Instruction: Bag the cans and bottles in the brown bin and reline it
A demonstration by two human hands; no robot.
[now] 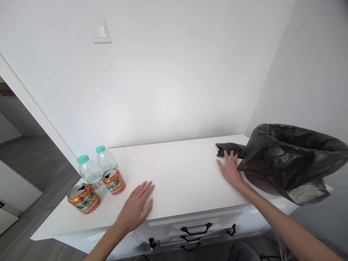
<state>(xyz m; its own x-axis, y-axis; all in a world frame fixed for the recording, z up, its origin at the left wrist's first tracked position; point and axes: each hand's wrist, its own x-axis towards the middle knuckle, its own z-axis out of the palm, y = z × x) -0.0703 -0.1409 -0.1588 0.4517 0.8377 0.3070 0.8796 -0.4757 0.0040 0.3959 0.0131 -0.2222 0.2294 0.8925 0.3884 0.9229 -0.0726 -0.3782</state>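
My left hand (137, 208) lies flat near the front edge of the white cabinet top (174, 174), fingers stretched out and nothing in it. Just left of it stand two opened orange soda cans, the nearer one (84, 198) and the other (114, 182). Behind them are two clear plastic bottles with teal caps, the left bottle (89, 170) and the right bottle (107, 159). On the right, my right hand (231, 169) rests with spread fingers, its fingertips at a folded black plastic bag (231, 148). Beside that hand, a black bag lines a bin (262, 183), its mouth wide.
Below the top are drawers with black handles (196, 229). A white wall with a switch plate (102, 32) rises behind. A doorway with grey floor (29, 156) lies to the left, and another wall (312, 83) stands at the right.
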